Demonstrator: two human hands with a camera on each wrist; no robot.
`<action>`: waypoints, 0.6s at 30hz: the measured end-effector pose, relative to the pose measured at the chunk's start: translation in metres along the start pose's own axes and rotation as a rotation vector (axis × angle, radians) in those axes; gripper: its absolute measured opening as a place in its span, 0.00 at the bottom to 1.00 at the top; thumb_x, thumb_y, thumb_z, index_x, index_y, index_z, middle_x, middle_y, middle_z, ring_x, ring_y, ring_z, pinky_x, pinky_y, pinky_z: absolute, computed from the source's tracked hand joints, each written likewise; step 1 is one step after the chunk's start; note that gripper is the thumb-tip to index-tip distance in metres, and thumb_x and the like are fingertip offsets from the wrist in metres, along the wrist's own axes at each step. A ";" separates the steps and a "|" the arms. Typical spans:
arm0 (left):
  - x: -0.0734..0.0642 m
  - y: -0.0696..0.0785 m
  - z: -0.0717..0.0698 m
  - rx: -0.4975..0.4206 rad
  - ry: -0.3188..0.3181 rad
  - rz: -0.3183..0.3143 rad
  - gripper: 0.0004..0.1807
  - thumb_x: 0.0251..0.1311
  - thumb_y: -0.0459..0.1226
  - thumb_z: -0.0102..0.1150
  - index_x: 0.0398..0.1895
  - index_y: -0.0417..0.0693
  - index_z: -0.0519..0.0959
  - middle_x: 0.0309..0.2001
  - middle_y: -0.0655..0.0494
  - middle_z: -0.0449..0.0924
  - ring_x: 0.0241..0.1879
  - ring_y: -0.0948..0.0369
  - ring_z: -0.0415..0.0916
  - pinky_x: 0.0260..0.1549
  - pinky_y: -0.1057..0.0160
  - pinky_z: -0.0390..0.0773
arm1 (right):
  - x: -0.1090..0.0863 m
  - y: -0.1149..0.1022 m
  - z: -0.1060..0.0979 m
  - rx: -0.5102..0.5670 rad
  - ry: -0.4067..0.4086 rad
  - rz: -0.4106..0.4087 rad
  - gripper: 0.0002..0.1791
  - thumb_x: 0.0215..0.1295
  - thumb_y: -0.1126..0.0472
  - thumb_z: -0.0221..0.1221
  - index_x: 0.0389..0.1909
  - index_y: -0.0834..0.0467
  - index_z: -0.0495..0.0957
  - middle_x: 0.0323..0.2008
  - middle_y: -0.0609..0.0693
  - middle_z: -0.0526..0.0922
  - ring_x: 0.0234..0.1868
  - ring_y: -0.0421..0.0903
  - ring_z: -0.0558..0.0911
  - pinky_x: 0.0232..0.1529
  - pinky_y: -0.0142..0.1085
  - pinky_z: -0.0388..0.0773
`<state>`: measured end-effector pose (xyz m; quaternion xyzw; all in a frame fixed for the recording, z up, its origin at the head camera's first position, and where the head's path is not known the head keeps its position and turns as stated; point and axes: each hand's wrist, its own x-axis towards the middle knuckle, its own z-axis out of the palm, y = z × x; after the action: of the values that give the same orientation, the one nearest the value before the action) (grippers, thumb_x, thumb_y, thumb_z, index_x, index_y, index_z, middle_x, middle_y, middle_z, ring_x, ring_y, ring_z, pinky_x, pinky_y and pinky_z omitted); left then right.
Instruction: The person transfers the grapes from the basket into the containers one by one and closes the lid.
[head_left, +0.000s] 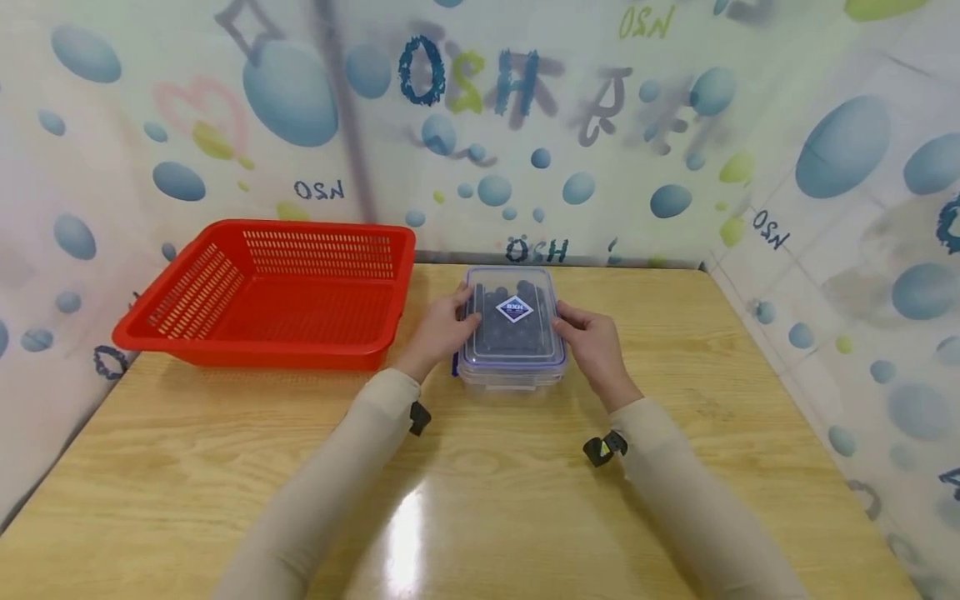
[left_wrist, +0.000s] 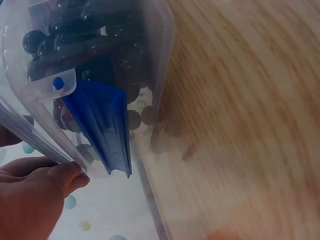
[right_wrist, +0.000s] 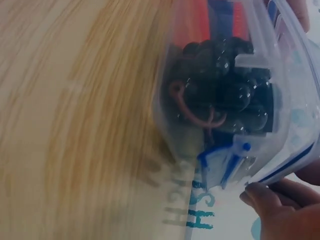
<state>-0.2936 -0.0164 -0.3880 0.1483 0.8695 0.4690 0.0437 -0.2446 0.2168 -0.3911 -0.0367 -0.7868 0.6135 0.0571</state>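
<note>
A clear plastic food container (head_left: 512, 382) stands on the table, with dark round grapes (right_wrist: 237, 95) inside. Over it lies a clear lid (head_left: 513, 346) with a blue seal and a diamond-shaped label. My left hand (head_left: 438, 329) grips the lid's left edge, thumb on top. At the opposite edge, my right hand (head_left: 596, 346) pinches the lid between thumb and fingers. A blue clip (left_wrist: 102, 127) hangs unfastened on the left side. Another blue clip (right_wrist: 217, 162) slants outward on the right side. A thin brown stem (right_wrist: 187, 110) shows through the wall.
To the left of the container sits a red slotted basket (head_left: 300, 312) with nothing in it. The light wood table (head_left: 487, 500) runs back to a wall covering (head_left: 300, 183) printed with blue bubbles. A similar covering stands along the right side.
</note>
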 end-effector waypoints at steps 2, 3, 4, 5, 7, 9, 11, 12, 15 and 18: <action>0.000 0.000 0.000 0.010 -0.007 -0.015 0.33 0.69 0.36 0.54 0.73 0.38 0.57 0.75 0.47 0.49 0.72 0.53 0.51 0.67 0.57 0.56 | 0.001 0.000 -0.001 -0.023 -0.023 0.004 0.22 0.70 0.65 0.58 0.63 0.67 0.72 0.63 0.57 0.73 0.62 0.50 0.74 0.55 0.38 0.74; -0.001 0.000 0.001 0.019 -0.010 -0.017 0.33 0.69 0.36 0.55 0.73 0.38 0.57 0.75 0.48 0.48 0.73 0.53 0.50 0.68 0.57 0.54 | 0.002 0.001 -0.002 -0.027 -0.035 0.011 0.22 0.71 0.65 0.57 0.63 0.67 0.71 0.64 0.57 0.73 0.62 0.50 0.74 0.55 0.38 0.75; -0.001 0.000 0.001 0.024 -0.011 -0.021 0.33 0.69 0.36 0.55 0.73 0.38 0.57 0.75 0.48 0.48 0.73 0.53 0.49 0.68 0.58 0.53 | 0.003 0.002 -0.002 -0.027 -0.046 0.020 0.22 0.71 0.65 0.57 0.64 0.67 0.71 0.64 0.57 0.72 0.62 0.50 0.74 0.54 0.38 0.75; -0.001 0.000 0.001 0.026 -0.012 -0.022 0.33 0.69 0.36 0.55 0.73 0.38 0.57 0.75 0.49 0.48 0.73 0.52 0.49 0.68 0.58 0.53 | 0.003 0.002 -0.003 -0.028 -0.054 0.027 0.23 0.71 0.65 0.57 0.64 0.66 0.70 0.64 0.58 0.72 0.61 0.51 0.75 0.54 0.38 0.75; -0.001 -0.001 0.003 0.022 -0.010 -0.026 0.33 0.69 0.36 0.55 0.73 0.36 0.57 0.75 0.49 0.47 0.73 0.52 0.48 0.68 0.58 0.52 | 0.005 0.003 -0.003 -0.035 -0.062 0.039 0.23 0.72 0.65 0.56 0.65 0.66 0.70 0.64 0.58 0.72 0.61 0.51 0.75 0.54 0.38 0.76; 0.000 -0.002 0.004 0.022 -0.013 -0.033 0.33 0.68 0.36 0.55 0.73 0.35 0.57 0.75 0.49 0.46 0.73 0.53 0.48 0.68 0.59 0.52 | 0.005 0.002 -0.002 -0.038 -0.064 0.047 0.23 0.71 0.65 0.56 0.65 0.66 0.70 0.64 0.58 0.72 0.62 0.51 0.74 0.54 0.38 0.75; 0.001 -0.004 0.004 0.012 -0.016 -0.042 0.33 0.68 0.35 0.55 0.73 0.36 0.57 0.76 0.49 0.45 0.73 0.54 0.47 0.68 0.59 0.52 | 0.005 0.002 -0.001 -0.041 -0.066 0.054 0.23 0.71 0.65 0.56 0.65 0.67 0.70 0.65 0.58 0.71 0.63 0.51 0.73 0.55 0.38 0.75; 0.001 -0.005 0.005 0.008 -0.019 -0.046 0.33 0.68 0.35 0.55 0.73 0.36 0.57 0.76 0.50 0.45 0.73 0.54 0.47 0.68 0.59 0.52 | 0.005 0.002 0.000 -0.039 -0.067 0.058 0.23 0.71 0.66 0.56 0.65 0.67 0.69 0.65 0.59 0.71 0.64 0.51 0.73 0.55 0.38 0.74; 0.000 -0.007 0.005 -0.004 -0.031 -0.034 0.33 0.68 0.34 0.55 0.73 0.35 0.56 0.75 0.48 0.45 0.73 0.54 0.47 0.67 0.60 0.54 | 0.005 0.003 -0.001 -0.041 -0.080 0.065 0.24 0.71 0.66 0.57 0.65 0.67 0.69 0.66 0.59 0.70 0.64 0.51 0.71 0.55 0.37 0.74; 0.000 -0.008 0.003 -0.020 -0.045 -0.028 0.33 0.68 0.33 0.55 0.72 0.34 0.56 0.75 0.46 0.45 0.73 0.54 0.48 0.67 0.60 0.55 | 0.007 0.003 -0.001 -0.049 -0.095 0.067 0.24 0.71 0.66 0.57 0.66 0.67 0.68 0.66 0.58 0.70 0.65 0.51 0.71 0.56 0.37 0.73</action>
<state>-0.2949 -0.0182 -0.3958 0.1463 0.8656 0.4735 0.0710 -0.2512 0.2196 -0.3933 -0.0351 -0.8018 0.5965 -0.0020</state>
